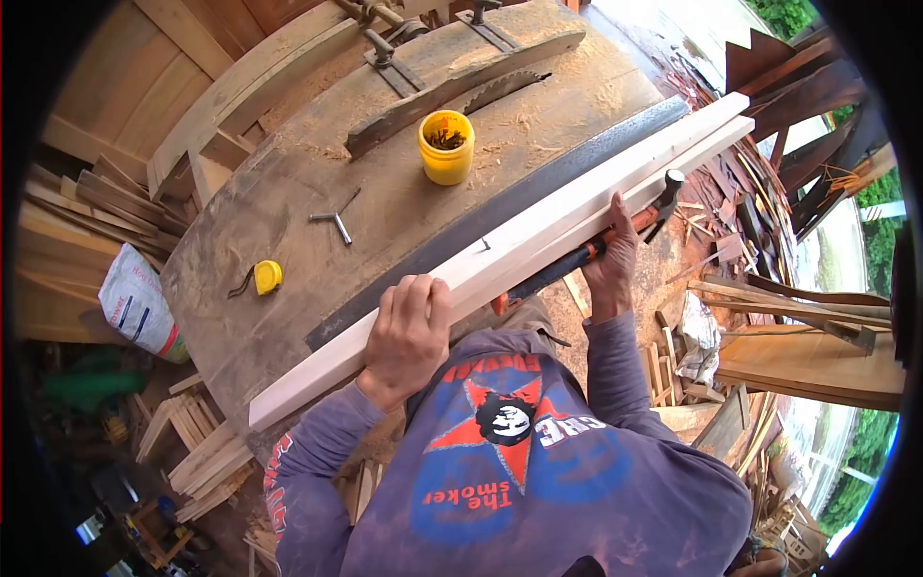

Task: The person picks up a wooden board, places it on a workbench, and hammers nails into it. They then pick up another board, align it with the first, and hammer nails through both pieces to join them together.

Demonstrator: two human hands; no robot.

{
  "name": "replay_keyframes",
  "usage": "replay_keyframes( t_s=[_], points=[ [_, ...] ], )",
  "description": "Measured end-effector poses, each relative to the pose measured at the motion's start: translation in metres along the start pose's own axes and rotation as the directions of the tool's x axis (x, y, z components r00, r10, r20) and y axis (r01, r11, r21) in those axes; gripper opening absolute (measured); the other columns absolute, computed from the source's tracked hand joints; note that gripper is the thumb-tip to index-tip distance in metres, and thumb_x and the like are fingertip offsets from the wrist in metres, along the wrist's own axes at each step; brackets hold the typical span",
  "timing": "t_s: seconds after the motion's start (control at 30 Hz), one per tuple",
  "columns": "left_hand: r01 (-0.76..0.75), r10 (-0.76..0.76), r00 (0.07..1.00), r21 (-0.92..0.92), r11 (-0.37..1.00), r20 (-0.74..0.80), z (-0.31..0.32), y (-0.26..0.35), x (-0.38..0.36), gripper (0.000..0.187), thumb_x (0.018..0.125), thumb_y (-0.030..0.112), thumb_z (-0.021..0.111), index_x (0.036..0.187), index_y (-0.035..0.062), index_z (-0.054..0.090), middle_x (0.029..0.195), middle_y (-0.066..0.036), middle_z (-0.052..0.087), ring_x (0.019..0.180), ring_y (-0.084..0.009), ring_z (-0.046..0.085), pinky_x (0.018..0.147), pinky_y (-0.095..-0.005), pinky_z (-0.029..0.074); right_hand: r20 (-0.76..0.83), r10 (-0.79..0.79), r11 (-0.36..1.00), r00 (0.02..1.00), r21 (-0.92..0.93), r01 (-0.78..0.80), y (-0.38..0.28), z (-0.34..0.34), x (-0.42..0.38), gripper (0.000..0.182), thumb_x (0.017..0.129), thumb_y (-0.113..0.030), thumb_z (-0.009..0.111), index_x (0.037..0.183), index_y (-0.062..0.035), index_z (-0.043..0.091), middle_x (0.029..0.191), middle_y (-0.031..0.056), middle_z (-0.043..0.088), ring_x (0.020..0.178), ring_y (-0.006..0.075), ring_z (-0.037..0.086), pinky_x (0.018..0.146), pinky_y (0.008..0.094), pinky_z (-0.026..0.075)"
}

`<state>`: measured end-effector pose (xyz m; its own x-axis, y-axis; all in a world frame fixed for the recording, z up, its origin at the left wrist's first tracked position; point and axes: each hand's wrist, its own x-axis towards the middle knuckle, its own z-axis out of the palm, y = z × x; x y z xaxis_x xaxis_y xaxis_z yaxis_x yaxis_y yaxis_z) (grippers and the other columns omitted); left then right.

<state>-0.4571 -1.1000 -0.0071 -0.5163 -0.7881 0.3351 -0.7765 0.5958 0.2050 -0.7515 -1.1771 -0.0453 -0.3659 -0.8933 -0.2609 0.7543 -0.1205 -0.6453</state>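
A long pale wooden plank [577,207] lies diagonally along the near edge of a dusty saw table [288,192]. My left hand [409,332] presses down on the plank near its lower end, with the fingers curled over its far edge. My right hand [615,260] grips the orange and black handle of a hammer [663,197]. The hammer is held low against the plank's near side, its dark head pointing up by the plank's upper part. A small dark mark or nail [484,245] shows on the plank between my hands.
On the table are a yellow jar of nails [445,146], a yellow tape measure [267,277], a metal T-key [332,223] and a saw blade [500,89] rising from its slot. A white sack [135,303] and stacked boards lie to the left. Wood offcuts [769,317] cover the ground on the right.
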Motion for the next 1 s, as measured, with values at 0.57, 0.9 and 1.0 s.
replay_keyframes(
  t_s=[0.57, 0.9, 1.0],
  points=[
    [0.425, -0.288, 0.889, -0.408, 0.808, 0.355, -0.029, -0.022, 0.008, 0.057, 0.069, 0.033, 0.087, 0.110, 0.0027, 0.060, 0.089, -0.025, 0.070, 0.084, -0.0446, 0.069, 0.072, -0.0493, 0.056, 0.087, 0.010, 0.985, 0.996, -0.173, 0.005, -0.044, 0.020, 0.047, 0.031, 0.096, -0.022, 0.071, 0.110, 0.0047, 0.066, 0.100, 0.0132, 0.072, 0.083, 0.0220, 0.073, 0.071, 0.0315, 0.063],
    [0.388, -0.326, 0.895, -0.173, 0.905, 0.303, -0.002, -0.045, 0.016, 0.051, 0.068, 0.028, 0.086, 0.106, 0.0042, 0.061, 0.088, -0.024, 0.071, 0.084, -0.0456, 0.068, 0.069, -0.0521, 0.054, -0.025, 0.031, 0.981, 0.999, -0.191, -0.035, -0.001, 0.002, 0.067, 0.018, 0.092, -0.011, 0.074, 0.098, 0.0052, 0.068, 0.084, 0.0088, 0.070, 0.064, 0.0153, 0.066, 0.058, 0.0279, 0.057],
    [0.418, -0.371, 0.887, -0.136, 0.898, 0.274, 0.031, -0.052, 0.017, 0.051, 0.068, 0.027, 0.085, 0.108, 0.0049, 0.061, 0.092, -0.023, 0.071, 0.085, -0.0448, 0.068, 0.072, -0.0519, 0.054, -0.002, 0.159, 0.872, 0.987, -0.468, -0.141, -0.012, -0.018, 0.082, 0.022, 0.091, -0.015, 0.076, 0.087, 0.0047, 0.069, 0.074, 0.0065, 0.066, 0.059, 0.0161, 0.063, 0.054, 0.0281, 0.055]
  ],
)
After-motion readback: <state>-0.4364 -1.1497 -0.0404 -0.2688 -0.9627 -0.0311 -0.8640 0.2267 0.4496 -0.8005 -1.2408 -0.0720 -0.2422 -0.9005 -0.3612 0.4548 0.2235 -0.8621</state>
